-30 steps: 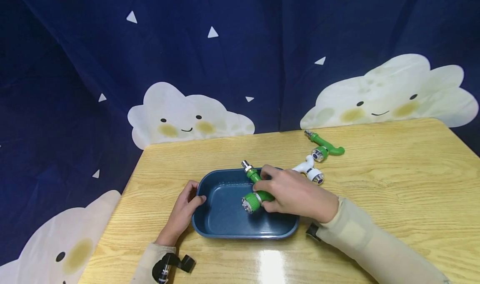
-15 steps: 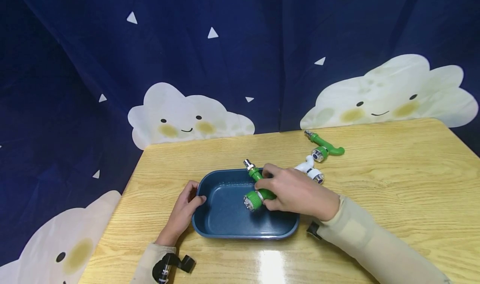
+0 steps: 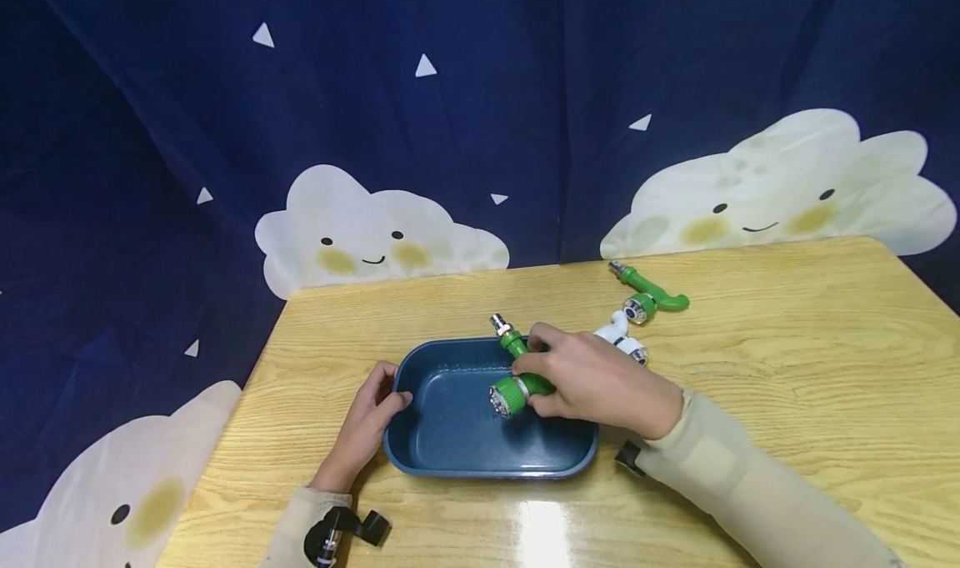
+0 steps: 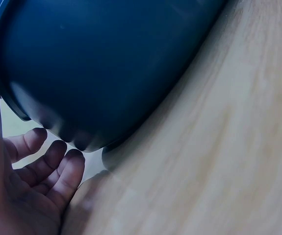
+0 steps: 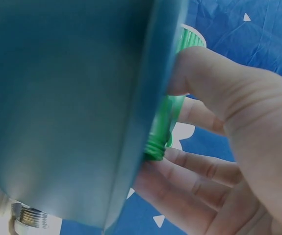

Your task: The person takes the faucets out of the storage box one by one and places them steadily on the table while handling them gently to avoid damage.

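My right hand [image 3: 596, 380] holds a green plastic tap [image 3: 510, 396] above the dark blue basin [image 3: 450, 439]. The tap's metal threaded end points away over the far rim, and its ribbed green knob faces left. Thumb and fingers close round the tap's body, shown from behind the basin wall in the right wrist view as a green piece [image 5: 163, 129]. My left hand [image 3: 367, 422] grips the basin's left end, thumb over the rim. In the left wrist view the other fingertips [image 4: 74, 164] lie against the outer wall.
Behind my right hand, a white tap [image 3: 617, 328] lies on the wooden table [image 3: 780, 368], partly hidden by the hand. Farther back lies a second green tap [image 3: 652, 291]. A dark blue curtain [image 3: 480, 134] with white clouds hangs along the table's far edge.
My right hand has shifted slightly right and away from me, carrying the green tap with it. The left hand and the basin stay where they were.
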A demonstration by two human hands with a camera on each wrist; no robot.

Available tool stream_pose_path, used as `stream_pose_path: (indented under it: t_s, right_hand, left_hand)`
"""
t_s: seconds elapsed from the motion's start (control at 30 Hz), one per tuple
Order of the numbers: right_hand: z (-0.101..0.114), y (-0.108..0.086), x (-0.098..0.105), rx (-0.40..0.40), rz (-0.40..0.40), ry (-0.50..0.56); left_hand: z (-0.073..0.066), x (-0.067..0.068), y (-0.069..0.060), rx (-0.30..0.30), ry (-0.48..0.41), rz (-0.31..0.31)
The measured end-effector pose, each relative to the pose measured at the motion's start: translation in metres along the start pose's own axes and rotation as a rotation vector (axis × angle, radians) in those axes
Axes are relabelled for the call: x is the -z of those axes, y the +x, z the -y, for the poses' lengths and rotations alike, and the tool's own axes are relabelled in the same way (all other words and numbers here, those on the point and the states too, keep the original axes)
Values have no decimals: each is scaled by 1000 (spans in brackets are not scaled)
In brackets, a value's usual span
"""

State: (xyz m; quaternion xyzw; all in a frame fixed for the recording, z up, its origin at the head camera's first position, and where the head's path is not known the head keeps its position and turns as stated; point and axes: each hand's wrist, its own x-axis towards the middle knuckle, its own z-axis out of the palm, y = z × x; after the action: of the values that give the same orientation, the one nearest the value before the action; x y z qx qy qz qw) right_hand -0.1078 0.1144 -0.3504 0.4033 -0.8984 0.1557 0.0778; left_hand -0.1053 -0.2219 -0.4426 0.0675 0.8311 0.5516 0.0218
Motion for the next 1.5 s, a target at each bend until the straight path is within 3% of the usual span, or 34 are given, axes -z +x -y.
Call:
stream_pose_path:
  t_s: [1.5]
  right_hand:
    - [-5,-5,3,-44,-8,6]
  left_hand:
    - [0,0,0,-15,9,-4]
